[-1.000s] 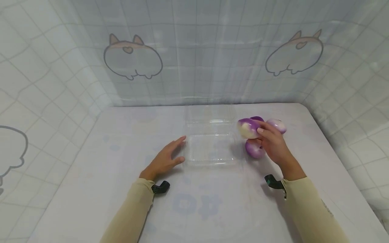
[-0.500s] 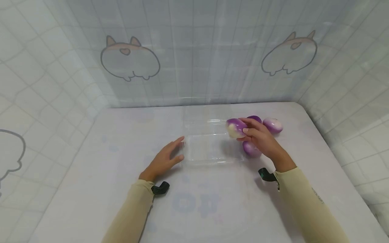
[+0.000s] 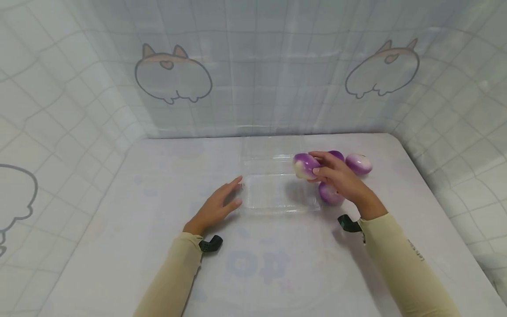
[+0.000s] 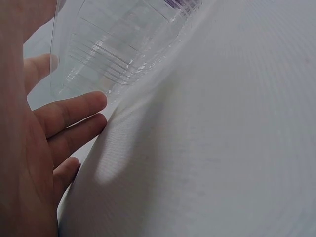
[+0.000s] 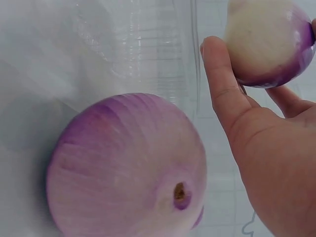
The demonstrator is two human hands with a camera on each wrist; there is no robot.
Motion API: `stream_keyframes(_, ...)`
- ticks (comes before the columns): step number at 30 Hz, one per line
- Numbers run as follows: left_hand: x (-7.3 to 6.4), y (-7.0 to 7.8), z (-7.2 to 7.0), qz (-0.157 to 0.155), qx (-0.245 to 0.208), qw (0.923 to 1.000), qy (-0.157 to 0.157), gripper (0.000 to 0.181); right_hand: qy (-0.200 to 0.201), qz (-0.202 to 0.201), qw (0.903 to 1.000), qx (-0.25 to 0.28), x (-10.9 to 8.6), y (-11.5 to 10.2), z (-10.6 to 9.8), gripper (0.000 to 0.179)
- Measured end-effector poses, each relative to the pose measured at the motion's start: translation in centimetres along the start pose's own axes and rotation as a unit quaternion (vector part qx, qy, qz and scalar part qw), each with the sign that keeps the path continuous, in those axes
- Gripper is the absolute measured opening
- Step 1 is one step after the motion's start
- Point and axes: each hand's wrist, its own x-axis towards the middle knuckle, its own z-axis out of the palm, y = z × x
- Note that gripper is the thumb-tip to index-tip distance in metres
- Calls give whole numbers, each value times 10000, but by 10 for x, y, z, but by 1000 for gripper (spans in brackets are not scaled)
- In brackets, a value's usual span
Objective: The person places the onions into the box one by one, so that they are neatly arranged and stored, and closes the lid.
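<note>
My right hand (image 3: pixel 343 181) pinches a glossy purple-and-cream onion (image 3: pixel 306 166) between thumb and fingers, raised over the right back part of a clear plastic box (image 3: pixel 263 193). In the right wrist view the held onion (image 5: pixel 269 42) shows its pale side. Below that hand, a second onion (image 5: pixel 128 163) sits on the table right beside the box. At the box's left end is my left hand (image 3: pixel 215 206), thumb and fingers spread. The left wrist view shows its fingers (image 4: pixel 74 111) extended close to the clear plastic wall (image 4: pixel 106 54).
The box's transparent lid (image 3: pixel 273 149) lies folded back toward the rear wall (image 3: pixel 253 88). Behind my right hand are another purple onion (image 3: pixel 336 154), partly hidden, and a purple-and-white one (image 3: pixel 358 164). Printed curtains enclose the white table (image 3: pixel 158 185) at the back and sides.
My right hand has carried the onion left, from above the other onions to over the box's right part, slowing in the last half second. The left hand has stayed at the box's left end.
</note>
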Motion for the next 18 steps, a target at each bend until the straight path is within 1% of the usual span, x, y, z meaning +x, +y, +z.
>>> stream_keyframes(2,0,1,0,-22,0,10000,-1,68,6,80,9998,-192,0,-2,-1,55)
stream_keyframes(4,-1,1,-1,-57,-3,10000,-7,68,11,162,9985,-518,0,-4,-2,55)
stream_keyframes(6,-1,0,-1,-59,7,10000,-17,68,25,267,9957,-883,-1,-7,-2,56)
stream_keyframes(9,-1,0,-1,-82,13,10000,-26,67,-15,402,9912,-1263,1,-8,-2,57)
stream_keyframes(12,-1,0,-1,-78,-4,10000,-22,67,-92,465,9900,-1329,4,-9,-1,57)
stream_keyframes(18,0,0,0,-34,5,10000,-26,67,-272,433,9880,-1457,8,-11,-1,57)
